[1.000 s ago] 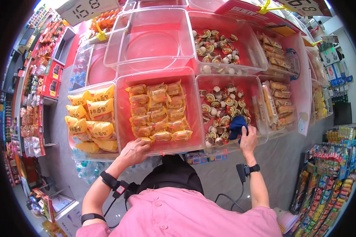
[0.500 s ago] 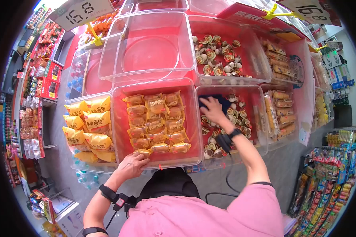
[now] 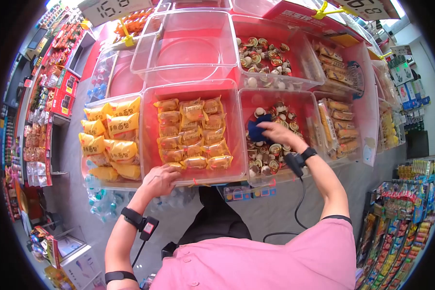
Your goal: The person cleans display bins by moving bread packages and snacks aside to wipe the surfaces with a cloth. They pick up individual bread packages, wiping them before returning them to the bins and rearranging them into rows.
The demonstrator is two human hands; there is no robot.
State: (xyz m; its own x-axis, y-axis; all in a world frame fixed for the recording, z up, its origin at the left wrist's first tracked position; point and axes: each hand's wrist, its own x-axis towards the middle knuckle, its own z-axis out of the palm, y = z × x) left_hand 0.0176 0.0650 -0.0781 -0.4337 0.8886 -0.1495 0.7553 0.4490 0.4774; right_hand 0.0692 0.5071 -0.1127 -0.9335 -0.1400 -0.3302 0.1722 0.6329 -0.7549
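A bunched dark blue cloth is pinched in my right hand, over a clear bin of small round packaged treats with brown, white and red tops. The treats lie loose around and below the cloth. My left hand is curled over the front left rim of the neighbouring clear bin, its fingertips beside a yellow-wrapped bun. Rows of similar wrapped buns fill the middle of that bin. The thumb of my left hand is hard to make out.
Large yellow bread packets stand in the left bin. Behind are a bare-bottomed clear bin and another bin of round treats. Long wrapped breads sit to the right. A black cable hangs from my right wrist.
My right hand has drawn back from the bin's far left corner, and the cloth is now bunched in it. My left hand stays at the rim. The whole view has shifted slightly.
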